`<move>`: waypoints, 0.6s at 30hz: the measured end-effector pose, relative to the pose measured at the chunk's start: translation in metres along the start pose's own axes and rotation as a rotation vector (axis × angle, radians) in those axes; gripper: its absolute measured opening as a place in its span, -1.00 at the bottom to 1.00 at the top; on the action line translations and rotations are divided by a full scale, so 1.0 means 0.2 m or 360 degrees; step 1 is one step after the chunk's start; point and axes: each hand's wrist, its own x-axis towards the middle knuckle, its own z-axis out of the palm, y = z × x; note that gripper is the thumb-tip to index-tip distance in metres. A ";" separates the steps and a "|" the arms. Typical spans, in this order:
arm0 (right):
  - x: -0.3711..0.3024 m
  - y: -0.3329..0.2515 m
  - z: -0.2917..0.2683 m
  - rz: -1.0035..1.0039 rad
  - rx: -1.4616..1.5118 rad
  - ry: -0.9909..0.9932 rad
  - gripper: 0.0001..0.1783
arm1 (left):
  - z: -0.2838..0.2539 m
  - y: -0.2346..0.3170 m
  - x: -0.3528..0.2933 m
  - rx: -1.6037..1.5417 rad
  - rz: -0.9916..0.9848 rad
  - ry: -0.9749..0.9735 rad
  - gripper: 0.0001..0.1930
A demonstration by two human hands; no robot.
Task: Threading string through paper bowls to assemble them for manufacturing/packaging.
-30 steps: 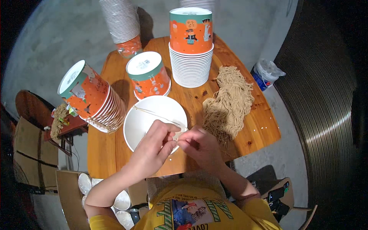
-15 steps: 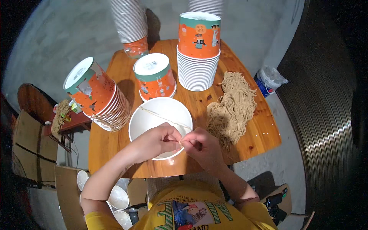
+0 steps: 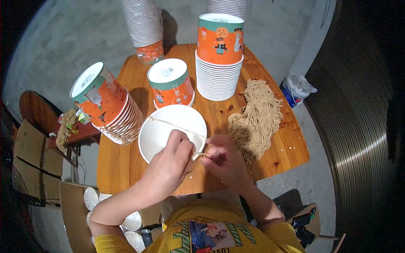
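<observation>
A white paper bucket sits mouth up at the table's near side, its inside facing me. Beige string runs across its opening from the far left rim to my right hand. That hand pinches the string at the bucket's right rim. My left hand is closed on the string too, over the near rim, and a short stretch shows between the hands. Any knot is hidden by my fingers. To the right lies a heap of the same beige string.
Stacks of upturned orange and green paper buckets stand at left, centre and far right of the wooden table. A wrapped stack stands behind. Below left, a cardboard box holds more white buckets.
The bucket has shifted slightly left. My left hand has turned with its knuckles raised, and a short length of string now shows between my hands. The string across the opening looks straighter.
</observation>
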 end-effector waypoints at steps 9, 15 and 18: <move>0.00 0.09 0.00 -0.0293 -0.0552 -0.0172 -0.80 | 0.03 0.02 -0.02 0.0076 0.0056 0.0044 -0.76; 0.00 0.07 0.02 -0.0307 -0.0608 -0.0028 -0.90 | 0.01 -0.07 0.03 -0.0501 -0.0161 -0.0084 -0.82; -0.01 0.07 0.03 -0.0272 -0.0557 0.0015 -0.90 | 0.01 -0.13 0.06 -0.0519 -0.0237 -0.0264 -0.85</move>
